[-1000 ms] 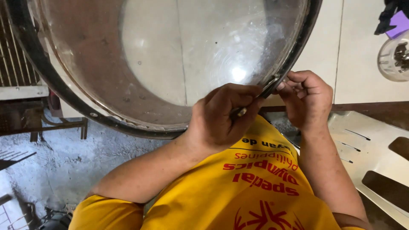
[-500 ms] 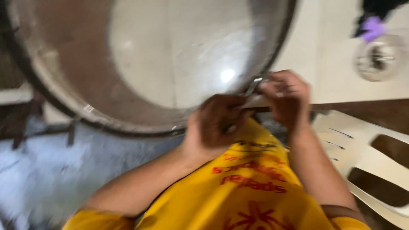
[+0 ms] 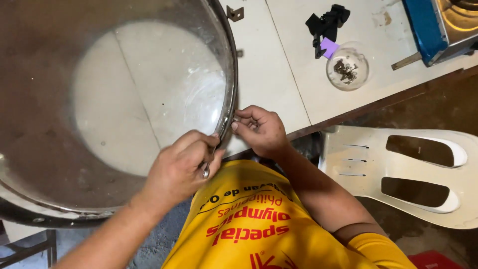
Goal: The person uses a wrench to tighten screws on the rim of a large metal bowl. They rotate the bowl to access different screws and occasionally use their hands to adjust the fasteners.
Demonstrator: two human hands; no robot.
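Our left hand (image 3: 181, 167) grips a thin metal tool (image 3: 206, 167) at the big glass dome's rim (image 3: 230, 107), while our right hand (image 3: 259, 129) pinches that rim with narrow fingers.

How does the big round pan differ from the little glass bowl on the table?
The big round pan is wide, cloudy and hangs over the table edge; the little glass bowl is small and sits fully on it. The pan is empty and both hands touch its rim; the bowl holds small metal bits, untouched. Both are round and see-through.
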